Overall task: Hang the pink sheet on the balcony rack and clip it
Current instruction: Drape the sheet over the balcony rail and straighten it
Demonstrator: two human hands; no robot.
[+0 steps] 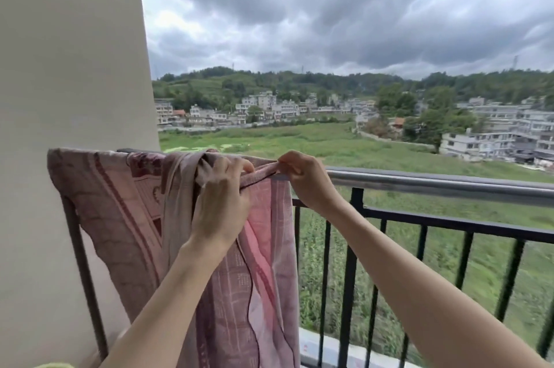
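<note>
Pink patterned cloth, the pink sheet (pixel 126 211), hangs draped over the top rail (pixel 434 184) of the balcony rack at its left end, right beside the pale wall (pixel 75 67). Most of it falls down the near side in long folds, covering the black bars there, and a bunched ridge of fabric runs along the rail top between the 2 hands.

The left hand (pixel 220 202) lies on that bunched part, fingers curled over the gathered cloth and gripping it against the rail. The right hand (pixel 302 180) sits just beside it on the rail, thumb and fingers pinching the sheet's edge at the point where the fabric ends and bare metal begins. The 2 hands are close together but not touching. Both forearms are bare and reach in from the lower edge of the view.

To the right of the sheet the silver rail is uncovered, and under it a black railing (pixel 350 262) of upright bars runs along the balcony. Beyond lie a green field (pixel 299 139), pale houses (pixel 263 109), wooded hills and a heavy grey sky (pixel 329 7).
</note>
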